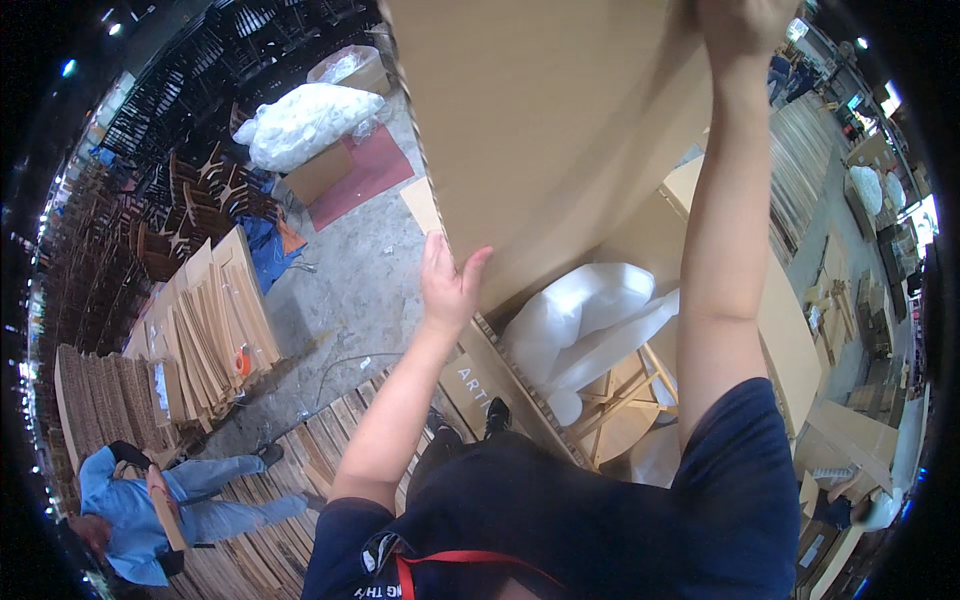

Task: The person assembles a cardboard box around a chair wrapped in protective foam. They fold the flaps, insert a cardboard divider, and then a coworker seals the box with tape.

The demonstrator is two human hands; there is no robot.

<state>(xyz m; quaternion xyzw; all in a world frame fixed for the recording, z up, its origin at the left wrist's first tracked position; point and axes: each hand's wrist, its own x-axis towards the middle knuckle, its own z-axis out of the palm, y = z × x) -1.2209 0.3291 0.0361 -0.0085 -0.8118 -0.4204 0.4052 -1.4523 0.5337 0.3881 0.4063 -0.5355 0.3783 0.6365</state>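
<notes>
A large brown cardboard sheet (550,120) stands raised in front of me, over an open cardboard box (540,410). My right hand (745,25) is high up at the sheet, its fingers closed around the upper part and partly cut off by the picture's edge. At the sheet's left edge is my left hand (450,285), with its fingers straight and its thumb spread away. Inside the box lie white foam wrapping (580,310) and a light wooden piece of furniture with a round seat (625,430), partly hidden by my right arm.
Stacked flat cardboard (210,330) stands at the left, near a person in light blue (140,510). A white bag bundle (310,125) and dark wooden chair frames (200,200) are farther back. Wooden slats (300,450) lie underfoot. Another person (835,510) is at the far right.
</notes>
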